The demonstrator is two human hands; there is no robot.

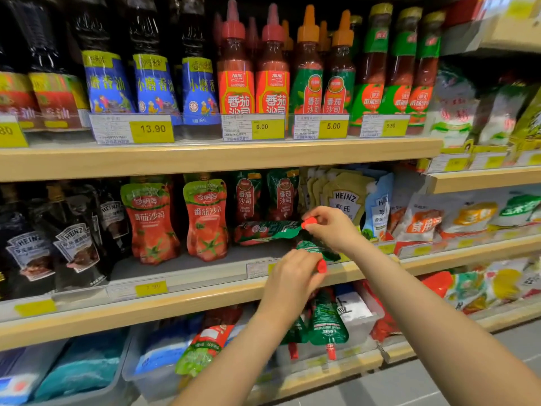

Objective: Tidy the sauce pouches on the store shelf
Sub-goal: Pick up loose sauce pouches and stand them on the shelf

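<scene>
On the middle shelf (pixel 181 272) a green-and-red ketchup pouch (pixel 265 231) lies on its side. My right hand (pixel 330 227) pinches its red cap between thumb and fingers. A second green pouch (pixel 314 249) lies lower, near the shelf's front edge, and my left hand (pixel 292 276) grips it at its red cap. Two matching dark green pouches (pixel 265 194) stand upright behind them. To the left stand two larger red tomato pouches (pixel 178 218).
Cream Heinz pouches (pixel 345 197) stand right of the green ones, and dark Heinz pouches (pixel 73 238) at the far left. Bottles fill the upper shelf (pixel 222 155). Upside-down green pouches (pixel 325 323) hang in the shelf below. Price tags line the shelf edges.
</scene>
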